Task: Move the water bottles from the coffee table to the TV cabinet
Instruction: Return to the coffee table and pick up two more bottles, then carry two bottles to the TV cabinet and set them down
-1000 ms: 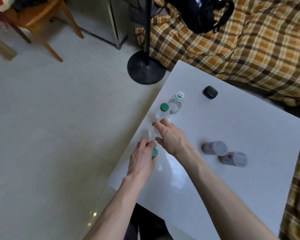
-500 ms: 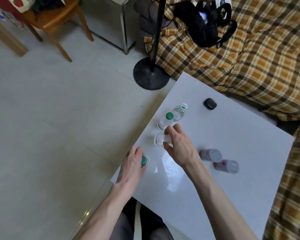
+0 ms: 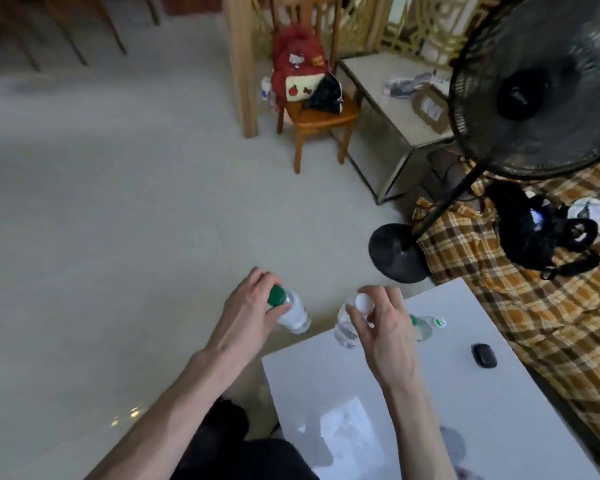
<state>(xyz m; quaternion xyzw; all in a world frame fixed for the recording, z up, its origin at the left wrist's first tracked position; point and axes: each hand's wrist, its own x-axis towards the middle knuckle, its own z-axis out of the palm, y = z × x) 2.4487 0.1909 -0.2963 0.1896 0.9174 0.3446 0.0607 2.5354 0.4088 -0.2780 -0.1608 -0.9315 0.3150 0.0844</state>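
Note:
My left hand (image 3: 248,311) grips a clear water bottle with a green cap (image 3: 293,315) by its neck, held in the air left of the white coffee table (image 3: 482,410). My right hand (image 3: 383,322) grips a second clear bottle with a white cap (image 3: 345,327) by its top, above the table's far corner. Two more bottles (image 3: 426,325) stand on the table just behind my right hand, partly hidden by it. No TV cabinet can be made out with certainty.
A black standing fan (image 3: 537,84) leans over its round base (image 3: 395,252) beside the table. A plaid-covered sofa (image 3: 534,306) holds a black bag (image 3: 534,233). A small black case (image 3: 484,355) lies on the table. A wooden chair (image 3: 317,116) and a low side table (image 3: 395,95) stand beyond open floor.
Both hands have lifted their bottles off the table. The view has swung upward, so the fan head, chair and far floor now show.

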